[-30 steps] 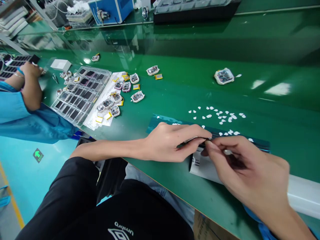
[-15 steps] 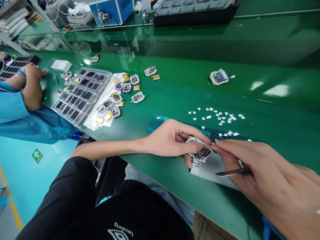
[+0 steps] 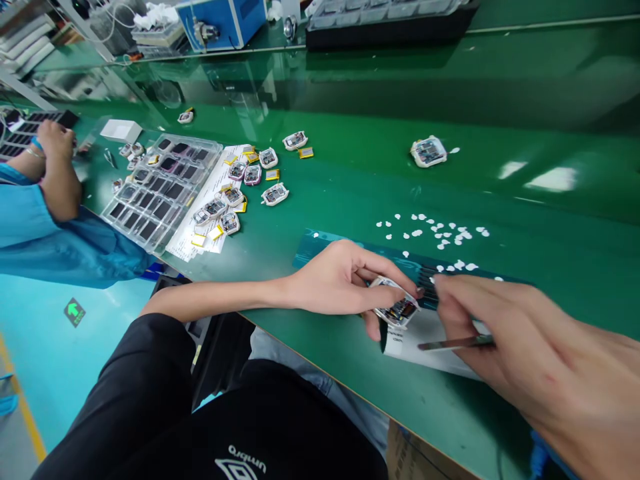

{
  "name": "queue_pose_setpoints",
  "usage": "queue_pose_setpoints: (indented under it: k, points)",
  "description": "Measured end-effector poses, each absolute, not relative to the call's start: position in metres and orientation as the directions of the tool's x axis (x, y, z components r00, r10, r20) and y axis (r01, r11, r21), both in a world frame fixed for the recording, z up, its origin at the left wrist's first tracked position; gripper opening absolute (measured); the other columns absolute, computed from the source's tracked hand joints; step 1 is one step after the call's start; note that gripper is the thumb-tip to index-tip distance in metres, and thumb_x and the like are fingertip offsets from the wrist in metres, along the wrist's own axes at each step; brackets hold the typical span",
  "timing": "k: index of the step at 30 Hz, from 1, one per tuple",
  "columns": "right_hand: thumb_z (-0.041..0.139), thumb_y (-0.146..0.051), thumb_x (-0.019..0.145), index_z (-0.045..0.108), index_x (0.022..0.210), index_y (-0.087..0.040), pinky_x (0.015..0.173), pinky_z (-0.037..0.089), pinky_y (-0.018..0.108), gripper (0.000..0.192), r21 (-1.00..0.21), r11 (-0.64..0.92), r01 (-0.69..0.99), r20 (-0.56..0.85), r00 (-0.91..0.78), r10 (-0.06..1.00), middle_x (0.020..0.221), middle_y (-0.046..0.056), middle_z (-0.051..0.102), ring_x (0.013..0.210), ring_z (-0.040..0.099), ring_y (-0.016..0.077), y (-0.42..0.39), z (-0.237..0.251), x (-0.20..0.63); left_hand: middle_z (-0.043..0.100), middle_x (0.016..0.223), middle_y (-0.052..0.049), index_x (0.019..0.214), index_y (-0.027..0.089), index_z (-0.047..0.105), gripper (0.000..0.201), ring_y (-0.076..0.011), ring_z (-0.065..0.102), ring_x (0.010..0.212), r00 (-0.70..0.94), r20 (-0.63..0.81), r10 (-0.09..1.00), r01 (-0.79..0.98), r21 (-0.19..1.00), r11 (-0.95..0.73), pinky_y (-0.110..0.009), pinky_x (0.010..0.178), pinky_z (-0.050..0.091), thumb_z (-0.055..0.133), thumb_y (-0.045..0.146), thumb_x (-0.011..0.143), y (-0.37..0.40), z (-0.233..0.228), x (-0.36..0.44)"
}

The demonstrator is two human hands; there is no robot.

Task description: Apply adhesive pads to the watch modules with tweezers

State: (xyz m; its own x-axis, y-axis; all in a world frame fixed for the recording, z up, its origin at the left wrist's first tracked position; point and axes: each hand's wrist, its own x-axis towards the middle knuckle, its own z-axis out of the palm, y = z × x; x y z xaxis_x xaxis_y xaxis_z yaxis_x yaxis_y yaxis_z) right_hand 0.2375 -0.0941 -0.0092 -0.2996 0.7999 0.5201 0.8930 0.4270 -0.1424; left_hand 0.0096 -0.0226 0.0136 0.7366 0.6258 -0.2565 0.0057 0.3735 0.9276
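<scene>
My left hand (image 3: 345, 277) grips a small white watch-like housing (image 3: 403, 313), its circuit board and wiring facing up. The thumb lies across the top and the fingers curl round the edges. Just to the right, my right hand (image 3: 520, 340) holds slim metal tweezers (image 3: 455, 343) against its palm, with the pointed end sticking out to the left. The right index finger and thumb are close together near the housing, apart from it; whether anything small is between them I cannot tell. Under both hands lie a white paper sheet (image 3: 430, 357) and a dark teal mat (image 3: 320, 248).
Many white teardrop stickers (image 3: 443, 233) lie beyond my hands. Another housing (image 3: 429, 152) rests farther back. To the left are several housings (image 3: 275, 194) with yellow batteries, a clear compartment tray (image 3: 165, 183) and a co-worker's arm (image 3: 63, 167). A black tray (image 3: 390, 30) stands on the shelf.
My right hand has drawn slightly away from the housing, opening a gap. The housing has shifted a little left and down in my left hand. The co-worker's hand has moved left.
</scene>
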Motion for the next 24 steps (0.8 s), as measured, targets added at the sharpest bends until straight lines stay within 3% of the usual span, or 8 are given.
queue_pose_setpoints:
  k: [3, 5, 9, 12, 17, 21, 24]
  points:
    - [0.065, -0.021, 0.097, 0.060, 0.145, -0.030, 0.041, 0.034, 0.031, 0.049, -0.010, 0.261, 0.965, 0.598, -0.203, 0.775, 0.097, 0.001, 0.081, 0.063, 0.069, 0.0154, -0.085, 0.002, 0.233, 0.075, 0.080, -0.005, 0.091, 0.011, 0.070, 0.007, -0.0107, 0.070, 0.050, 0.737, -0.245, 0.630, -0.004, 0.931, 0.366, -0.018, 0.047, 0.052, 0.067, 0.017, 0.088, -0.023, 0.009, 0.010]
    - [0.065, -0.025, 0.098, 0.052, 0.153, -0.027, 0.039, 0.032, 0.031, 0.056, 0.004, 0.208, 0.978, 0.615, -0.166, 0.771, 0.104, 0.004, 0.082, 0.069, 0.074, 0.0180, -0.079, 0.004, 0.232, 0.075, 0.081, -0.005, 0.094, 0.011, 0.068, 0.009, -0.0112, 0.070, 0.049, 0.732, -0.240, 0.638, -0.030, 0.924, 0.381, -0.019, 0.048, 0.053, 0.068, 0.018, 0.088, -0.022, 0.007, 0.010]
    - [0.069, -0.023, 0.099, 0.047, 0.158, -0.028, 0.044, 0.042, 0.029, 0.063, 0.035, 0.462, 0.886, 0.564, -0.399, 0.723, 0.134, 0.005, 0.074, 0.084, 0.077, 0.0147, -0.078, 0.002, 0.234, 0.072, 0.075, -0.001, 0.100, 0.014, 0.062, 0.011, -0.0111, 0.071, 0.051, 0.711, -0.258, 0.654, -0.039, 0.914, 0.403, -0.019, 0.052, 0.052, 0.065, 0.015, 0.090, -0.020, 0.005, 0.011]
    - [0.063, -0.020, 0.102, 0.039, 0.163, -0.032, 0.056, 0.052, 0.029, 0.067, 0.020, 0.603, 0.797, 0.522, -0.523, 0.674, 0.137, 0.000, 0.072, 0.087, 0.077, 0.0131, -0.082, 0.000, 0.239, 0.067, 0.069, 0.003, 0.102, 0.016, 0.057, 0.014, -0.0106, 0.071, 0.051, 0.712, -0.257, 0.654, 0.010, 0.934, 0.356, -0.016, 0.051, 0.048, 0.064, 0.013, 0.091, -0.021, 0.005, 0.011]
    - [0.054, -0.018, 0.106, 0.022, 0.168, -0.032, 0.068, 0.059, 0.034, 0.071, -0.001, 0.673, 0.739, 0.457, -0.599, 0.658, 0.130, 0.000, 0.075, 0.099, 0.078, 0.0184, -0.082, -0.003, 0.253, 0.061, 0.067, 0.005, 0.102, 0.018, 0.053, 0.014, -0.0113, 0.071, 0.053, 0.713, -0.222, 0.665, 0.036, 0.959, 0.282, -0.016, 0.047, 0.039, 0.062, 0.016, 0.092, -0.023, 0.005, 0.010]
    - [0.055, -0.014, 0.104, 0.026, 0.167, -0.026, 0.079, 0.062, 0.036, 0.071, -0.015, 0.689, 0.725, 0.478, -0.600, 0.642, 0.129, 0.003, 0.075, 0.105, 0.077, 0.0216, -0.082, -0.006, 0.254, 0.055, 0.064, 0.006, 0.101, 0.019, 0.051, 0.011, -0.0118, 0.072, 0.055, 0.693, -0.202, 0.692, 0.039, 0.969, 0.243, -0.016, 0.043, 0.029, 0.060, 0.019, 0.096, -0.024, 0.004, 0.010]
    - [0.053, -0.011, 0.103, 0.027, 0.166, -0.022, 0.081, 0.062, 0.036, 0.070, -0.008, 0.702, 0.712, 0.493, -0.608, 0.622, 0.133, 0.005, 0.072, 0.104, 0.077, 0.0214, -0.082, -0.006, 0.246, 0.054, 0.064, 0.007, 0.101, 0.020, 0.049, 0.011, -0.0118, 0.073, 0.056, 0.702, -0.189, 0.687, 0.022, 0.970, 0.243, -0.015, 0.042, 0.031, 0.059, 0.019, 0.097, -0.025, 0.001, 0.011]
